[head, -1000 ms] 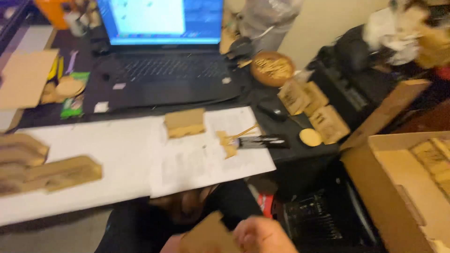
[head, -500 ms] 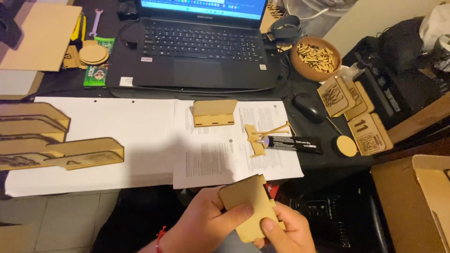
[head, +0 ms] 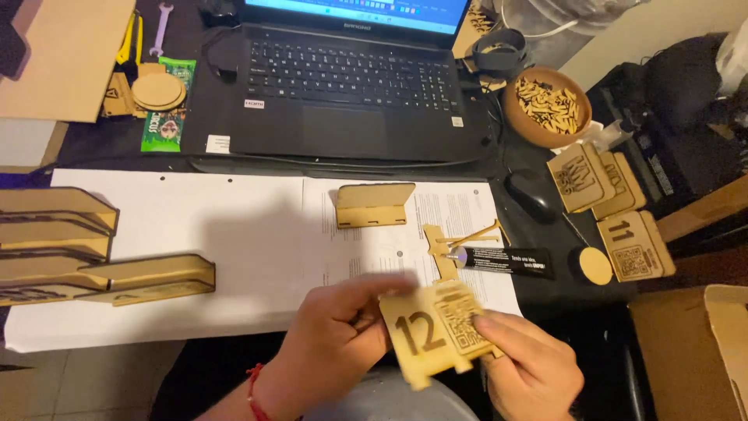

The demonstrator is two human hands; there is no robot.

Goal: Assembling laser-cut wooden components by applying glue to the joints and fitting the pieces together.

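A lit laptop screen [head: 358,9] at top; green snack packet [head: 166,109] lies left of it.

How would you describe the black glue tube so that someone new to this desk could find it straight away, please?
Start at the open laptop and drop to the white paper sheets in front of it. At their right edge, just above the person's right hand, lies the black glue tube, beside small wooden strips. It is the only dark, slim thing among pale wooden parts.

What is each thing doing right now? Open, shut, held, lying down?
Wooden plaque: held in both hands, engraved face up.
Left hand: gripping plaque.
Right hand: gripping plaque.
Laptop: open, screen lit.
Glue tube: lying flat.
Bowl: holding small wooden pieces.
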